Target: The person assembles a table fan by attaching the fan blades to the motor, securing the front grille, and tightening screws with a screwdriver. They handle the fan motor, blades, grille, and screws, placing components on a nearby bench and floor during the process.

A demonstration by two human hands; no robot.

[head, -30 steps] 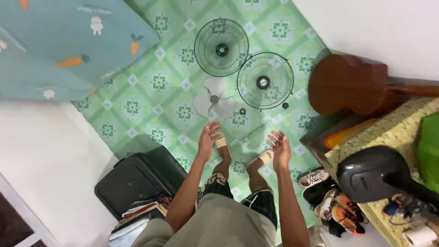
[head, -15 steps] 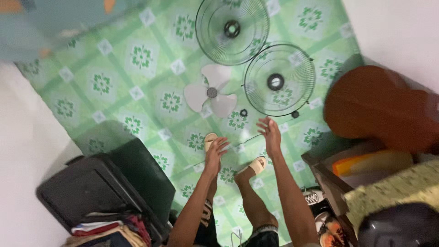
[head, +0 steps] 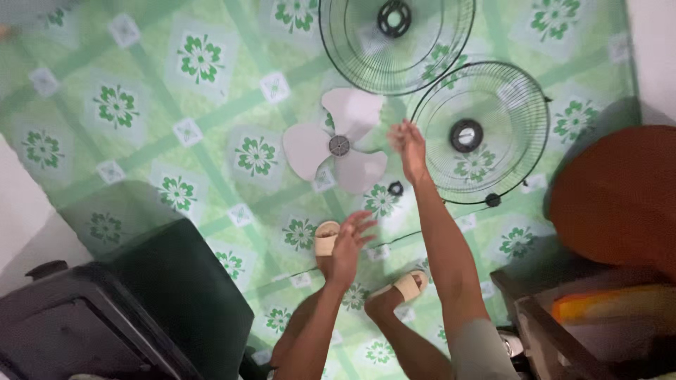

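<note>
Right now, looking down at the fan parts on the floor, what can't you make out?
Head view only:
- Upper fan guard: top cut off by the frame edge.
- Right hand: motion blur hides whether it touches the fan blade.
- Brown object: blurred, cut by the right edge.
- Black case: cut off at the bottom.

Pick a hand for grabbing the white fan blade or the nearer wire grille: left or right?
Right, probably. The right hand is stretched out between the white fan blade and the nearer wire grille, fingers open and empty. The left hand hangs farther back, above a sandal.
</note>
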